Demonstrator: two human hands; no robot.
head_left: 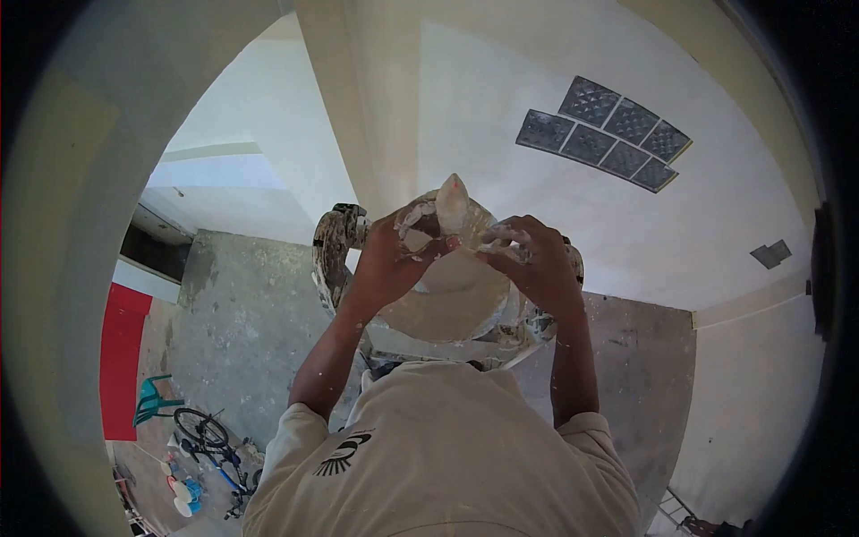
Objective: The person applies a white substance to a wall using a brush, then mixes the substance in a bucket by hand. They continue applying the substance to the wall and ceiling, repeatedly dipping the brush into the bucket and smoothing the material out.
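My left hand (390, 261) and my right hand (537, 264) reach over a round basin of smooth cream-coloured material (452, 304), both with pale smears on the fingers. A pointed cream-coated piece (454, 206) stands up between them at the basin's far side. Below its base shows a small red spot (453, 242). The left fingers are curled beside the piece, around something pale that I cannot make out. Bent fingers of the right hand come together near the red spot; what they grip is hidden.
Splattered, dark-edged supports (335, 255) flank the basin. Patterned dark panels (617, 130) are set in the pale wall. Far below on the concrete floor (242, 304) are a bicycle (210, 443), a teal chair (154, 401) and buckets (187, 495). A red panel (123, 358) is at left.
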